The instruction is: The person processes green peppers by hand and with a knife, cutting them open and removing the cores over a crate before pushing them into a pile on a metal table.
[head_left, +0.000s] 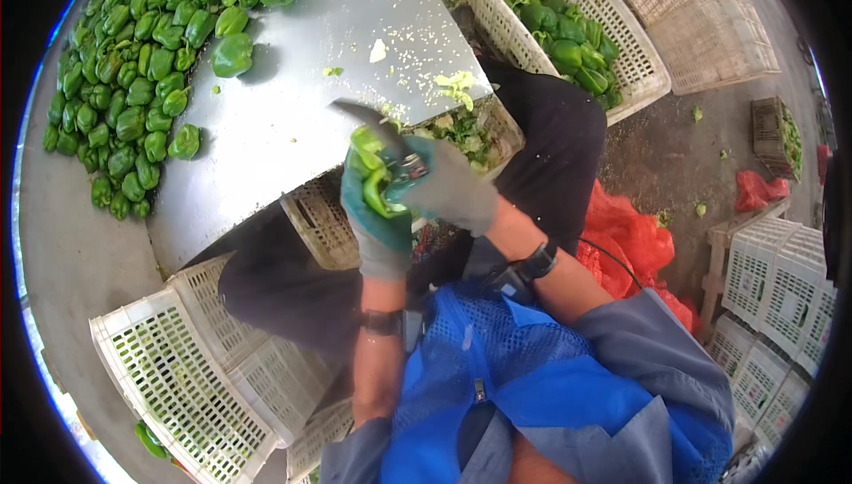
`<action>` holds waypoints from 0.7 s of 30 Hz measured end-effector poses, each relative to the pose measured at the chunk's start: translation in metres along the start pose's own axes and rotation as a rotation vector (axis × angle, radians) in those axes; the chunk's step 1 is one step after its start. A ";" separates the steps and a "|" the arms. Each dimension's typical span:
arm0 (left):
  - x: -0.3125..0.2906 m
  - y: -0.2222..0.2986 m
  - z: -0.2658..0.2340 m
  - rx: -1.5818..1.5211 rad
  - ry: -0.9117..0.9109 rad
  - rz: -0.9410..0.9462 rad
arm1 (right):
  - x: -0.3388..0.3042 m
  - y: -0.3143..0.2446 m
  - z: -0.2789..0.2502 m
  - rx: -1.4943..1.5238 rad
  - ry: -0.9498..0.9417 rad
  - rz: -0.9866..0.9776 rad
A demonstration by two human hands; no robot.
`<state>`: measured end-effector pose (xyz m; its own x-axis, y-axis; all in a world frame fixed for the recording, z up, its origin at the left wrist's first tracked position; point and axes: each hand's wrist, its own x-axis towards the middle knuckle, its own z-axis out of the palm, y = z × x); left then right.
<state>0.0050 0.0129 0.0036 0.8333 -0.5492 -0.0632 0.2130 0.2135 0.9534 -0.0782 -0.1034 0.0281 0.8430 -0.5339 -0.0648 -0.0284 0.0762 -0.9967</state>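
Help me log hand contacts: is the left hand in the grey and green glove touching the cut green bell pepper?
Touching. The head view shows the left gloved hand cupping the cut green bell pepper, no gap along its lower edge.

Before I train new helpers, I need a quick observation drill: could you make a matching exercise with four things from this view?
Things:
1. Cut pepper
2. Knife
3. Pepper heap
4. Vest

Places or colours:
A. Blue
B. In the person's gloved right hand
C. At the upper left of the picture
D. In the person's gloved left hand

Right pairs: 1-D, 2-B, 3-C, 4-A.
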 end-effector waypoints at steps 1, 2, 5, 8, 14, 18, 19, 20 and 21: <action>0.004 0.001 -0.007 -0.128 0.007 -0.053 | -0.006 -0.010 -0.009 0.258 -0.112 0.222; 0.011 0.004 -0.013 -0.337 -0.004 -0.130 | -0.011 -0.022 -0.020 0.317 -0.099 0.299; 0.021 0.009 -0.031 -0.722 -0.015 -0.309 | -0.011 -0.011 -0.043 -0.154 0.040 0.398; 0.014 0.009 -0.032 -0.640 -0.008 -0.273 | -0.006 0.021 -0.042 -0.523 0.234 0.039; 0.007 0.037 -0.006 0.278 0.010 0.174 | 0.016 -0.043 -0.028 0.220 0.064 0.376; 0.015 0.053 -0.013 0.727 -0.027 0.374 | 0.039 -0.044 -0.023 0.246 -0.067 0.364; 0.018 0.055 -0.017 0.729 -0.016 0.377 | 0.044 -0.047 -0.022 0.316 -0.086 0.432; 0.021 0.058 -0.017 0.825 -0.015 0.439 | 0.048 -0.038 -0.020 0.420 -0.068 0.466; 0.025 0.062 -0.018 0.920 -0.014 0.501 | 0.053 -0.030 -0.019 0.417 -0.074 0.463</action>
<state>0.0478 0.0270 0.0554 0.7120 -0.5780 0.3987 -0.6299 -0.2749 0.7264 -0.0431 -0.1499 0.0542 0.8285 -0.3085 -0.4672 -0.2004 0.6159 -0.7620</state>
